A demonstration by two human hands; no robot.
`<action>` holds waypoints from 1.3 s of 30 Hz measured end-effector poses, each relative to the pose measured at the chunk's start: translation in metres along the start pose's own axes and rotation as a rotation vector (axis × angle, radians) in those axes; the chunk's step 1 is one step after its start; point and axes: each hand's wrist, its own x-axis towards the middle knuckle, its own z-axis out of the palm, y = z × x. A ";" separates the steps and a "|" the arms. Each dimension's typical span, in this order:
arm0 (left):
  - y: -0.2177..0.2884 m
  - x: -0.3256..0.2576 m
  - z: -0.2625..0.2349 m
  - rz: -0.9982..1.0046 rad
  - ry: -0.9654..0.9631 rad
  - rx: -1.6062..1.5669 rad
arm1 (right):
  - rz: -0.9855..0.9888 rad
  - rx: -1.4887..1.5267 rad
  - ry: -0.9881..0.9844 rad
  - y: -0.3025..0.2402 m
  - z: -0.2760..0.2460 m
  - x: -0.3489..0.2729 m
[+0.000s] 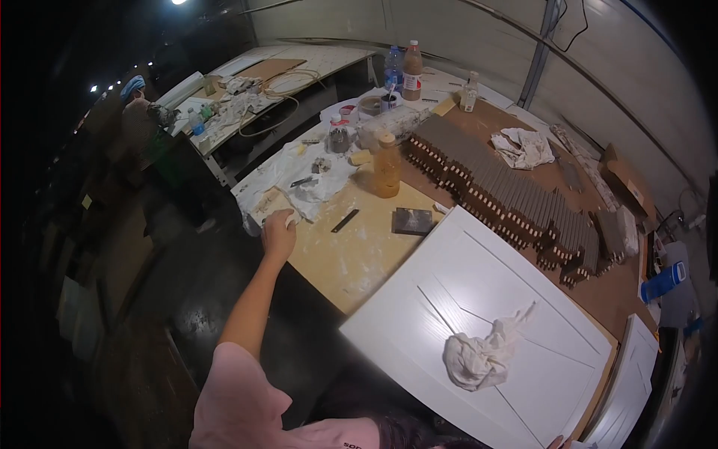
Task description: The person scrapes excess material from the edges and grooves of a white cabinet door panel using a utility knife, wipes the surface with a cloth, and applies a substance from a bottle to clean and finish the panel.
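Observation:
My left hand (278, 236) reaches to the left edge of the workbench, its fingers curled in on something pale and small that I cannot make out. Beside it lies a smeared tan sheet (273, 200) on crumpled white plastic. Of my right hand (558, 443) only fingertips show, at the near lower edge of a white grooved door panel (419, 337); the rest is out of the picture. A bunched white cloth (479, 359) rests on the panel. To the panel's left are a dark rectangular block (412, 221) and a thin dark strip (345, 221).
A bottle of amber liquid (387, 168) stands mid-bench, with more bottles (412, 71) behind. Stacked brown slats (516, 198) fill the right side. Another white panel (624, 382) leans at lower right. A person (146, 112) is at the far left, near a second table (336, 60).

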 end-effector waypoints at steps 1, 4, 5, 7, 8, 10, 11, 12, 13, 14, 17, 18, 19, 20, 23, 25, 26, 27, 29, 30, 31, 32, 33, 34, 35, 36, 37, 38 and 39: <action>-0.014 0.036 0.010 0.010 -0.006 -0.015 | -0.008 -0.053 0.030 -0.012 0.012 -0.007; -0.026 0.086 0.036 0.198 0.013 0.145 | 0.049 -0.123 0.045 -0.019 0.012 -0.012; -0.032 0.096 0.044 0.189 -0.013 0.191 | 0.055 -0.135 0.060 -0.024 0.012 -0.010; -0.053 0.112 0.056 0.266 0.010 0.248 | 0.070 -0.170 0.027 -0.034 0.014 -0.010; -0.059 0.117 0.063 0.268 0.004 0.236 | 0.077 -0.177 0.036 -0.032 0.016 -0.007; -0.067 0.127 0.071 0.294 -0.044 0.279 | 0.053 -0.263 0.086 -0.025 0.020 -0.005; -0.069 0.130 0.074 0.297 -0.047 0.274 | 0.058 -0.266 0.089 -0.026 0.021 -0.004; -0.070 0.133 0.076 0.325 -0.066 0.278 | 0.067 -0.287 0.108 -0.027 0.023 -0.004; -0.072 0.134 0.075 0.353 -0.088 0.284 | 0.076 -0.311 0.122 -0.029 0.022 -0.007; -0.077 0.134 0.073 0.355 -0.093 0.285 | 0.079 -0.314 0.119 -0.031 0.021 -0.008; -0.078 0.136 0.066 0.396 -0.054 0.225 | 0.025 -0.435 0.114 -0.034 0.018 -0.006; -0.076 0.134 0.061 0.345 -0.021 0.171 | -0.017 -0.477 0.147 -0.028 0.019 -0.005; -0.071 0.134 0.055 0.295 0.012 0.118 | -0.059 -0.517 0.178 -0.027 0.020 -0.005; -0.069 0.135 0.050 0.297 0.012 0.117 | -0.057 -0.517 0.179 -0.027 0.020 -0.005; -0.067 0.136 0.042 0.269 -0.008 0.060 | -0.049 -0.565 0.170 -0.026 0.020 -0.004; -0.070 0.137 0.043 0.142 -0.007 -0.015 | 0.015 -0.530 0.165 -0.019 0.024 0.001; -0.070 0.138 0.044 0.152 -0.011 -0.025 | 0.029 -0.532 0.170 -0.003 0.029 0.010; -0.068 0.139 0.045 0.002 -0.152 -0.310 | 0.005 -0.516 0.230 0.037 0.037 0.026; -0.033 0.127 0.030 -0.256 -0.357 -0.773 | -0.048 -0.416 0.259 0.067 0.044 0.029; -0.018 0.118 0.014 -0.250 -0.368 -0.772 | -0.037 -0.418 0.256 0.072 0.048 0.034; -0.003 0.111 0.008 -0.312 -0.410 -0.918 | -0.065 -0.427 0.295 0.075 0.049 0.032; 0.008 0.103 0.001 -0.381 -0.448 -1.057 | -0.101 -0.434 0.329 0.070 0.051 0.032; 0.019 0.095 -0.004 -0.374 -0.467 -1.058 | -0.083 -0.441 0.330 0.064 0.050 0.032; 0.030 0.088 -0.007 -0.367 -0.499 -1.108 | -0.053 -0.422 0.293 0.054 0.048 0.028; 0.041 0.082 -0.008 -0.361 -0.536 -1.163 | -0.019 -0.406 0.260 0.051 0.044 0.023; 0.053 0.076 -0.009 -0.352 -0.567 -1.172 | -0.047 -0.377 0.268 0.065 0.043 0.026; 0.068 0.070 -0.008 -0.325 -0.595 -1.219 | -0.065 -0.351 0.279 0.074 0.042 0.022; 0.082 0.064 -0.007 -0.299 -0.628 -1.270 | -0.094 -0.364 0.373 0.082 0.045 0.018; 0.090 0.057 -0.011 -0.299 -0.670 -1.297 | 0.036 -0.215 0.241 0.022 0.039 0.007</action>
